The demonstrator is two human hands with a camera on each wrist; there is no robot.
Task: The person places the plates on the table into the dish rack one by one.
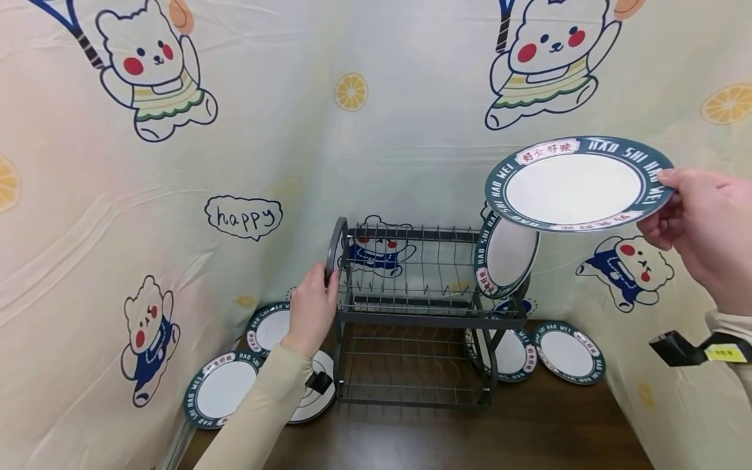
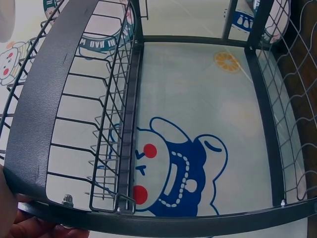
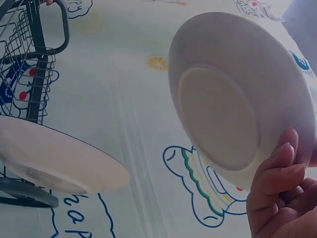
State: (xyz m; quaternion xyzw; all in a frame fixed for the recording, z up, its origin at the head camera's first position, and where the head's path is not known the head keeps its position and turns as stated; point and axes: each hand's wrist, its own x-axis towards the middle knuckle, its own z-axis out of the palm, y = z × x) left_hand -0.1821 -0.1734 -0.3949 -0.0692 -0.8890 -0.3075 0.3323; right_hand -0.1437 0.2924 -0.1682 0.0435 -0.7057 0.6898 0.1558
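My right hand (image 1: pixel 699 222) pinches the right edge of a white plate (image 1: pixel 572 189) with a dark green lettered rim, held up in the air above the rack's right end. The right wrist view shows the underside of this plate (image 3: pixel 223 89), with fingers (image 3: pixel 282 158) curled beneath it. My left hand (image 1: pixel 314 307) grips the left end handle of a dark two-tier wire dish rack (image 1: pixel 411 320). A second plate (image 1: pixel 510 254) of the same pattern stands on edge in the upper tier at the right end, partly overlapped by the held plate.
At the left of the brown table (image 1: pixel 411 437), several plates (image 1: pixel 223 390) lie beside the rack, partly behind my left arm. To the right are more plates (image 1: pixel 568 352), one partly behind the rack's frame. A printed cloth (image 1: pixel 382 150) with bears and orange slices hangs behind and at both sides.
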